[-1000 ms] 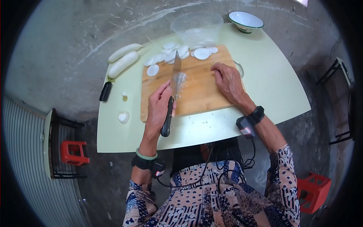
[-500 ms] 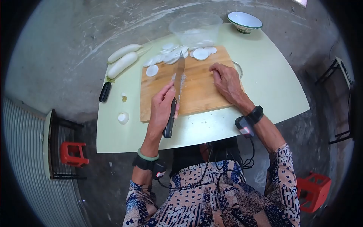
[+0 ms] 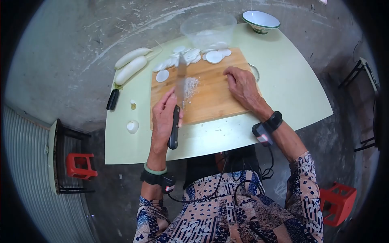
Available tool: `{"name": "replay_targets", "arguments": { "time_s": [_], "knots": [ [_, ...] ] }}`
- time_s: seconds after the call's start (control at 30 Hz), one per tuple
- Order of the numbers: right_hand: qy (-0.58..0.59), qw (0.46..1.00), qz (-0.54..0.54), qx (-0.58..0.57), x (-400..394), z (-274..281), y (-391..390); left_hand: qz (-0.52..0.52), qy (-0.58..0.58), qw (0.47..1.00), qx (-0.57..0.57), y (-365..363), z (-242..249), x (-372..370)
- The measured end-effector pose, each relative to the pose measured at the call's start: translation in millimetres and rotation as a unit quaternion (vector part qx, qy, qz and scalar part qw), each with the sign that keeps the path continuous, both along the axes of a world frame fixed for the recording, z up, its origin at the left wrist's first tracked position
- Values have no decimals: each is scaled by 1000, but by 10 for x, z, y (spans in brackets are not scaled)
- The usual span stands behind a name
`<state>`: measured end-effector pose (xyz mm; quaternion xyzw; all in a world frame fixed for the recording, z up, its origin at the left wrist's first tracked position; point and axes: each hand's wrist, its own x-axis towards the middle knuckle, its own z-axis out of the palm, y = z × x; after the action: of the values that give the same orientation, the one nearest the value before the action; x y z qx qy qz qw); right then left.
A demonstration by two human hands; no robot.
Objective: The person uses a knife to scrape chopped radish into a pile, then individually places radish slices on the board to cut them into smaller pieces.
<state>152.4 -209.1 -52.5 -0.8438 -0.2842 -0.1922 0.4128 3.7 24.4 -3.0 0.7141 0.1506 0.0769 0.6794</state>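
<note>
My left hand [image 3: 163,115] is closed round the black handle of a kitchen knife [image 3: 174,128], whose blurred blade points away from me over the cutting board [image 3: 214,103]. Just right of the blade lies a patch of fine white bits [image 3: 190,87]. Thin round radish slices [image 3: 187,56] are piled along the board's far edge, with one loose slice [image 3: 162,75] at the left. My right hand [image 3: 244,86] rests on the board's right side, fingers curled in and nothing visible in them. Two whole white radishes [image 3: 131,69] lie left of the board.
Behind the board stands a clear plastic bowl [image 3: 190,26] with slices in it. A green-rimmed bowl [image 3: 261,21] is at the back right. On the table's left are a black object [image 3: 113,99] and a radish end [image 3: 132,126]. Red stools [image 3: 82,165] stand on the floor.
My left hand and the knife have moved left across the board, uncovering more of the white bits. My right hand has stayed in place.
</note>
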Motion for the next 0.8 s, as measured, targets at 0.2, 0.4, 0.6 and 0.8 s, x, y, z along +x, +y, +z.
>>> {"name": "replay_targets", "arguments": {
  "time_s": [0.2, 0.4, 0.6, 0.8],
  "knots": [
    [-1, 1000, -3, -4, 15, -10, 4, 24, 13, 1000, 12, 170, -66, 35],
    [-4, 1000, 5, -18, 5, 17, 0, -19, 16, 999, -23, 10, -18, 64],
    [-6, 1000, 0, -13, 5, -8, -17, -58, 8, 997, -44, -174, 98, 9],
    [4, 1000, 3, -11, 6, 3, -2, -59, 13, 998, -35, -193, -30, 71]
  ]
}}
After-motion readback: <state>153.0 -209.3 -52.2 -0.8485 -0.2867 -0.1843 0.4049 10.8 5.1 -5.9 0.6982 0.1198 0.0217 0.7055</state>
